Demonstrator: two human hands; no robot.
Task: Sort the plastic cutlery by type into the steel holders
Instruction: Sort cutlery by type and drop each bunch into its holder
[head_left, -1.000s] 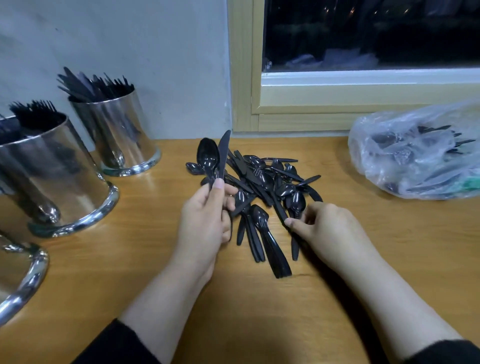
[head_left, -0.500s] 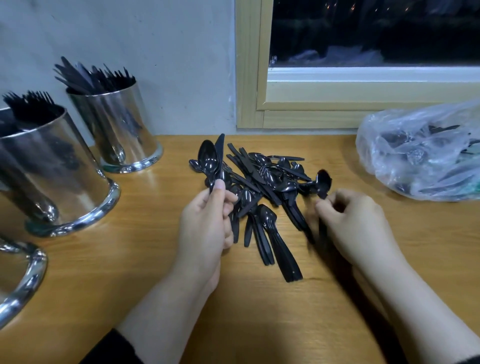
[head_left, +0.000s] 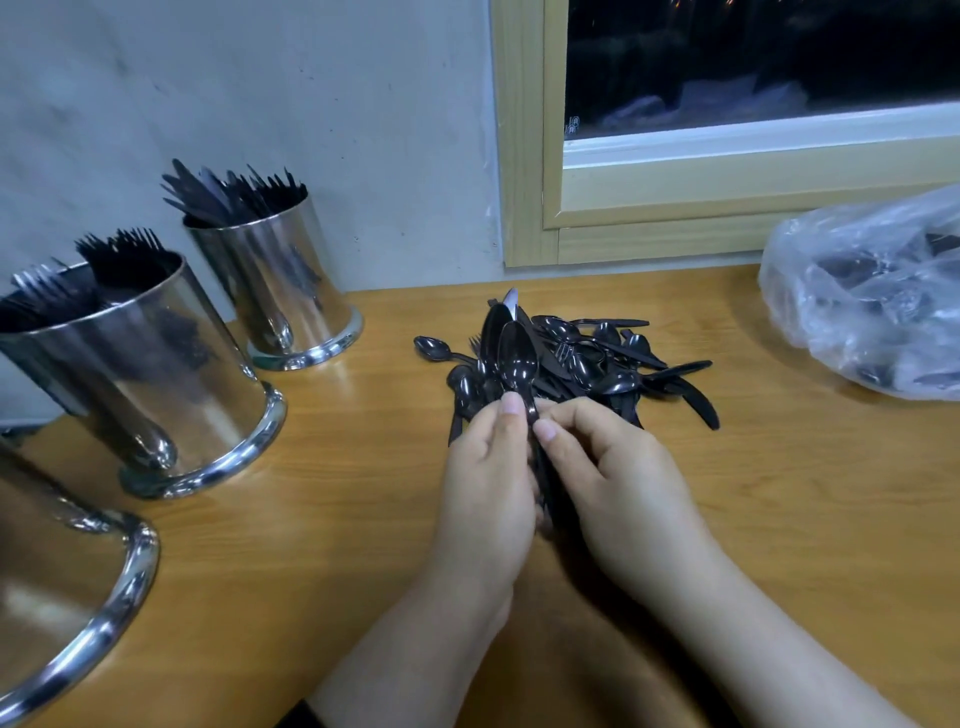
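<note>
A heap of black plastic cutlery lies on the wooden table in front of the window. My left hand grips a small upright bunch of black pieces; a spoon stands in front, with another spoon and a knife tip behind it. My right hand meets the left one and pinches the front spoon's handle. Three steel holders stand at the left: the far holder with knives and forks, the middle holder with forks, and the near holder, cut off by the frame.
A clear plastic bag with more black cutlery lies at the right by the window frame. A grey wall runs behind the holders. One lone spoon lies left of the heap.
My right hand lifted a spoon from the right of the heap and carried it left to the bunch in my left hand. The view shifted slightly.
</note>
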